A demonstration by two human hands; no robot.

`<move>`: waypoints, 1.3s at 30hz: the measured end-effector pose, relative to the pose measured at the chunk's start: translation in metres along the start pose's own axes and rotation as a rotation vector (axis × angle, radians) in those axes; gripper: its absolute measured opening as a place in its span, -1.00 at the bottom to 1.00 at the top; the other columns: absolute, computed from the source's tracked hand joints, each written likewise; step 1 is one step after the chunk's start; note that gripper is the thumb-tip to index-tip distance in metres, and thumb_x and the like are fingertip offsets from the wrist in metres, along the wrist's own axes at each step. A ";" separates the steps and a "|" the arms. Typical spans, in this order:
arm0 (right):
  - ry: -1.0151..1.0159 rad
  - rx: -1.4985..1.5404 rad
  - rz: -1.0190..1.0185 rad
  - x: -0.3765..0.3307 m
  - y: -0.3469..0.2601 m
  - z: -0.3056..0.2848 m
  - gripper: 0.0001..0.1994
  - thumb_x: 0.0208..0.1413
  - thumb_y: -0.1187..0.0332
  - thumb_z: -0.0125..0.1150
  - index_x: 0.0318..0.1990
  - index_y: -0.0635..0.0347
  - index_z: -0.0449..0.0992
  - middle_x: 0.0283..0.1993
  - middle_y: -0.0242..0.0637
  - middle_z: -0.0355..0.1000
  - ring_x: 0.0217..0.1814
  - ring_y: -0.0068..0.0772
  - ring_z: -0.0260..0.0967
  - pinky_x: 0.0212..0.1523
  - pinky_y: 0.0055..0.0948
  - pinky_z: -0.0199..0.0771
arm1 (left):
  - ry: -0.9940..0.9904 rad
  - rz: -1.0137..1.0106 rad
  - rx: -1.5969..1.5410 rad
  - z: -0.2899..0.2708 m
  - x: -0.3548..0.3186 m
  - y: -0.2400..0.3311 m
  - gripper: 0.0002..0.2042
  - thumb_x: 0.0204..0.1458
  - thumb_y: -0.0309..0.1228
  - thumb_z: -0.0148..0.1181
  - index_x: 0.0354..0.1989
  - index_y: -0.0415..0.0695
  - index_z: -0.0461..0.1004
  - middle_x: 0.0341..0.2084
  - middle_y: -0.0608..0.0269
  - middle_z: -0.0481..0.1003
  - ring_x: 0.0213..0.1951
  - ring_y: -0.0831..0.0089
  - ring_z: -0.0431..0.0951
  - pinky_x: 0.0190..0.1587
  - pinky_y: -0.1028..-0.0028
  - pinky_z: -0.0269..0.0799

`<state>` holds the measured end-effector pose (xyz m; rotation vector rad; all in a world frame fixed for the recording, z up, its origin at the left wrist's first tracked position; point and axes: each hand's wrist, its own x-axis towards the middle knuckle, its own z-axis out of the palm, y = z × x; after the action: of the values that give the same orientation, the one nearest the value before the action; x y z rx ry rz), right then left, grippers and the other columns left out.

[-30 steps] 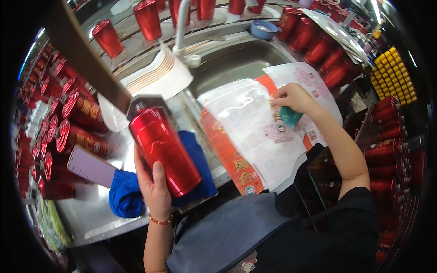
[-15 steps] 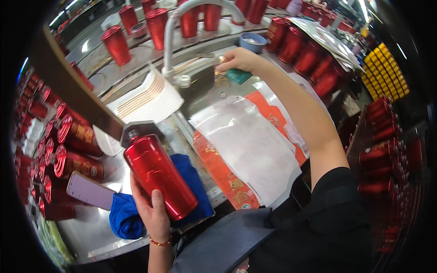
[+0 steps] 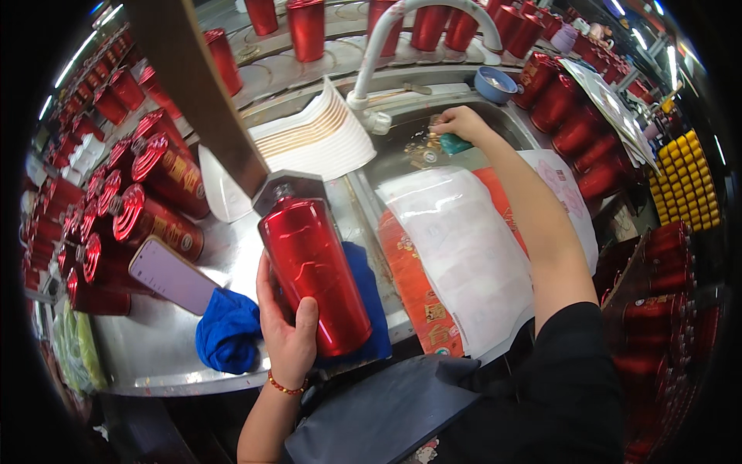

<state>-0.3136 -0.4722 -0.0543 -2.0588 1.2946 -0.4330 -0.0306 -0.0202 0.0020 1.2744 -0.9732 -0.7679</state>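
My left hand [image 3: 290, 336] is closed round the lower side of a shiny red bottle [image 3: 317, 271], which lies tilted with its threaded neck pointing away. The neck end rests by a dark angular holder [image 3: 297, 185], and a blue cloth [image 3: 367, 309] lies under the bottle. Over the sink [image 3: 498, 116], my right hand [image 3: 464, 125] is closed with a flat green piece [image 3: 454, 145] in it. At its fingertips, a clear decal film with gold print [image 3: 423, 148] hangs in the basin; how the fingers grip it is partly hidden.
White backing sheets [image 3: 464, 255] lie over red printed sheets [image 3: 417, 290] across the sink's near part. A faucet [image 3: 363, 85], ribbed white pad [image 3: 317, 139] and blue bowl [image 3: 496, 83] border it. Left are a phone [image 3: 171, 274], crumpled blue cloth [image 3: 228, 332] and several red bottles [image 3: 158, 224].
The view has shifted, so the scene sits farther right and lower. My right hand has lowered the decal film toward the basin. The left hand keeps its hold on the bottle.
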 end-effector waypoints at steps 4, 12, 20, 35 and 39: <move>-0.004 -0.058 0.048 -0.003 0.015 0.006 -0.77 -0.03 0.30 0.56 -0.33 0.28 0.72 -0.44 -0.34 0.60 -0.45 -0.56 0.44 -0.32 -0.42 0.48 | -0.013 -0.037 -0.025 -0.001 0.001 0.013 -0.25 0.32 -0.30 0.19 0.54 -0.29 -0.08 0.39 -0.08 0.22 0.38 0.21 0.31 0.36 0.27 0.29; 0.117 0.122 -0.171 -0.034 -0.049 -0.009 -0.79 0.12 0.32 0.46 -0.22 0.29 0.70 -0.37 -0.43 0.61 -0.38 -0.69 0.41 -0.34 -0.61 0.36 | -0.063 -0.007 0.231 -0.002 0.007 0.016 -0.13 0.20 -0.23 0.32 0.50 -0.43 -0.06 0.28 -0.17 0.27 0.31 0.07 0.32 0.37 0.24 0.21; 0.029 0.123 -0.505 -0.165 -0.220 -0.020 -0.88 0.16 0.51 0.36 -0.19 0.35 0.69 -0.28 -0.36 0.59 -0.25 -0.64 0.44 -0.21 -0.61 0.39 | -0.149 -0.040 -0.043 -0.007 0.014 0.014 -0.21 0.27 -0.26 0.22 0.52 -0.38 -0.06 0.27 -0.13 0.37 0.26 0.22 0.42 0.34 0.30 0.28; -0.433 0.290 -0.527 -0.192 -0.305 0.062 -0.87 0.06 0.53 0.44 -0.21 0.33 0.71 -0.28 -0.34 0.58 -0.33 -0.64 0.43 -0.28 -0.61 0.36 | -0.160 -0.054 0.076 -0.014 0.004 0.027 0.02 0.14 -0.08 0.37 0.52 -0.43 -0.16 0.41 -0.31 0.10 0.45 -0.04 0.15 0.45 0.18 0.09; -0.376 0.221 -0.517 -0.188 -0.303 0.071 -0.80 0.11 0.53 0.43 -0.09 0.32 0.68 -0.19 -0.31 0.61 -0.23 -0.66 0.53 -0.20 -0.62 0.49 | -0.167 0.079 0.277 -0.012 0.000 0.021 0.10 0.06 -0.12 0.46 0.52 -0.44 -0.22 0.42 -0.38 0.05 0.46 -0.15 0.09 0.48 0.13 0.03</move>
<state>-0.1542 -0.1912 0.1132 -2.1373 0.4666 -0.3673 -0.0206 -0.0121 0.0220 1.4157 -1.2916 -0.7034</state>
